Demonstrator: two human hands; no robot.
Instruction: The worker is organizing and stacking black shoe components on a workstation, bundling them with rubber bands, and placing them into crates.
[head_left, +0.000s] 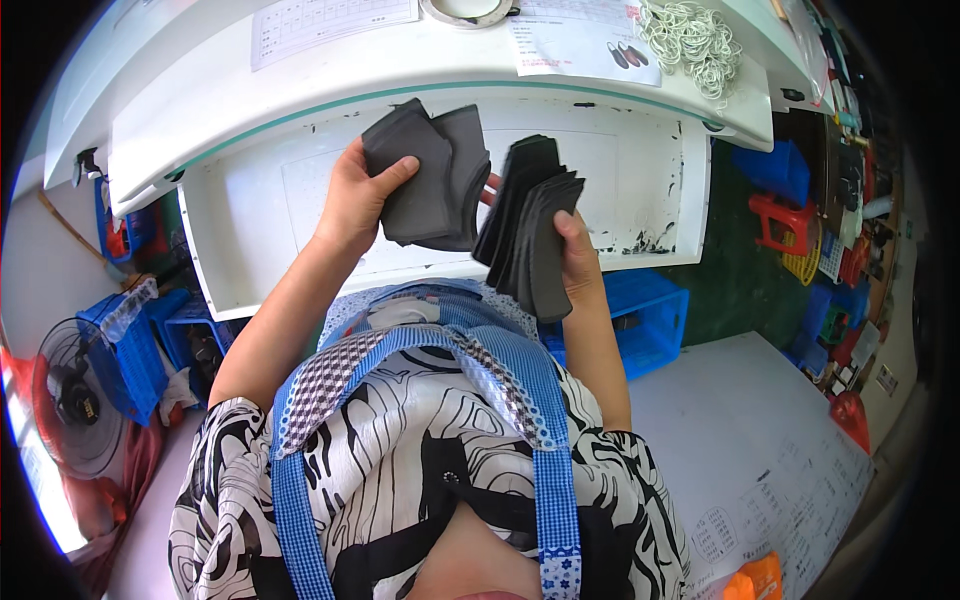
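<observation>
Over an open white drawer [260,225], each of my hands holds a stack of thin dark pieces. My left hand [357,198] is closed on a stack of dark grey flat cut pieces [420,175] with curved edges, its thumb lying across the top one. In my right hand [575,250] is a second stack of black and dark grey cut pieces [530,225], fanned out and tilted, with the thumb pressed on its right side. The two stacks are close together but apart. Most of my fingers are hidden beneath the pieces. Their material is uncertain.
On the white table [430,60] beyond the drawer lie printed sheets [330,28], a tape roll [468,8] and a heap of pale elastic bands [692,45]. Blue crates [645,315] stand beside me. A fan [80,398] is at left, a red stool [780,222] at right.
</observation>
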